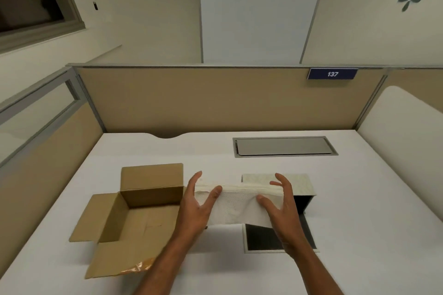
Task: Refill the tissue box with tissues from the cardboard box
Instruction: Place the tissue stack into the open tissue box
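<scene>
A white stack of tissues hangs above the white desk, held at both ends. My left hand grips its left end, my right hand its right end. The brown cardboard box lies open on the left with its flaps spread; its inside looks bare. The tissue box sits to the right behind the stack, with a pale patterned top and a dark open side. Its dark lid or base lies flat on the desk under my right hand.
A grey metal cable hatch is set into the desk at the back right. Tan partition walls close off the desk at the back and left, and a white padded panel stands on the right.
</scene>
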Demonstrator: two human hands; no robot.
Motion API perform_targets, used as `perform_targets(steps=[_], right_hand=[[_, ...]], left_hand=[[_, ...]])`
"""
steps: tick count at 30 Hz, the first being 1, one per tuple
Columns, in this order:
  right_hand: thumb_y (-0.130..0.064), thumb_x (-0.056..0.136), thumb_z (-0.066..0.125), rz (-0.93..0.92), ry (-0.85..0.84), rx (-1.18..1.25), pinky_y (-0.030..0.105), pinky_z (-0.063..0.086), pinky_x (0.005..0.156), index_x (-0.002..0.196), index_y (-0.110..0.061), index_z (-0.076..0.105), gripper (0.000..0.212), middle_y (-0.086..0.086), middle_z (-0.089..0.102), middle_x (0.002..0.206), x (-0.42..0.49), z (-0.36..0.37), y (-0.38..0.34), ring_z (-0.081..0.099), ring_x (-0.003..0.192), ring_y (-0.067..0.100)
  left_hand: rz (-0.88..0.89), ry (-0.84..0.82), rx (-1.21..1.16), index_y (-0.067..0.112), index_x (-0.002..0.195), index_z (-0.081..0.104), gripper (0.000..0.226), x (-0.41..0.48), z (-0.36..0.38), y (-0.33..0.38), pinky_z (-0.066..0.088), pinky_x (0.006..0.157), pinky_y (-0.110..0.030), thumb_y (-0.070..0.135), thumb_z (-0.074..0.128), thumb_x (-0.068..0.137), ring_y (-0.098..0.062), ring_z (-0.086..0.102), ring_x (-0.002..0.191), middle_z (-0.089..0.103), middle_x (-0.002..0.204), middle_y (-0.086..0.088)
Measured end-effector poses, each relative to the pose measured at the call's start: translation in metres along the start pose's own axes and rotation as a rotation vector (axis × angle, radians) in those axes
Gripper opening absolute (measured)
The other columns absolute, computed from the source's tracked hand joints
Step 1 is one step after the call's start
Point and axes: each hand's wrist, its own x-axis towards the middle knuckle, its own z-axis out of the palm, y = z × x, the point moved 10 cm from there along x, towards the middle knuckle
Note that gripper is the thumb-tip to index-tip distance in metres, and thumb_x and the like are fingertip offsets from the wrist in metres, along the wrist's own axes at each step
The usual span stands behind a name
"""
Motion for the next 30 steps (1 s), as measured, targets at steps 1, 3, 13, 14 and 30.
perform_targets(steps=[1,3,13,14,30], right_hand=[[-0.024,0.091,0.070,0.034,0.006,0.008,0.022,0.052,0.080,0.140,-0.047,0.031,0.067,-0.002,0.047,0.136,-0.001,-0.016,0.011,0.054,0.114,0.012],[-0.023,0.092,0.068,0.097,0.002,0.027,0.020,0.047,0.080,0.140,-0.046,0.034,0.064,-0.006,0.048,0.137,-0.001,-0.045,0.031,0.052,0.115,0.004],[-0.022,0.086,0.076,0.304,0.076,0.127,0.030,0.048,0.081,0.134,-0.039,0.040,0.063,-0.008,0.054,0.127,0.017,-0.123,0.107,0.058,0.113,0.013],[-0.023,0.085,0.077,0.317,0.099,0.139,0.030,0.048,0.081,0.134,-0.039,0.040,0.063,-0.007,0.054,0.128,0.018,-0.125,0.116,0.058,0.112,0.013],[-0.020,0.089,0.070,0.432,0.228,0.224,0.025,0.041,0.074,0.135,-0.037,0.038,0.058,-0.002,0.049,0.133,0.042,-0.137,0.194,0.049,0.119,0.022]], left_hand=[[-0.033,0.001,0.010,0.038,0.143,0.042,0.074,-0.006,0.016,-0.005,0.044,0.094,-0.018,0.060,0.066,0.076,-0.011,0.047,0.125,0.048,0.143,0.009],[-0.123,-0.002,-0.018,0.039,0.139,0.044,0.069,-0.016,0.046,-0.019,0.040,0.078,-0.007,0.065,0.059,0.077,-0.006,0.053,0.112,0.050,0.138,0.008],[-0.444,-0.033,-0.117,0.040,0.149,0.029,0.057,-0.028,0.136,-0.091,0.032,0.111,-0.040,0.057,0.044,0.097,-0.018,0.036,0.138,0.032,0.158,0.000],[-0.451,-0.035,-0.132,0.040,0.150,0.028,0.056,-0.026,0.140,-0.096,0.032,0.107,-0.037,0.055,0.044,0.098,-0.015,0.037,0.133,0.033,0.156,0.001],[-0.458,-0.014,-0.241,0.039,0.151,0.025,0.054,-0.001,0.179,-0.148,0.032,0.106,-0.033,0.040,0.047,0.102,-0.014,0.041,0.130,0.041,0.142,0.010]])
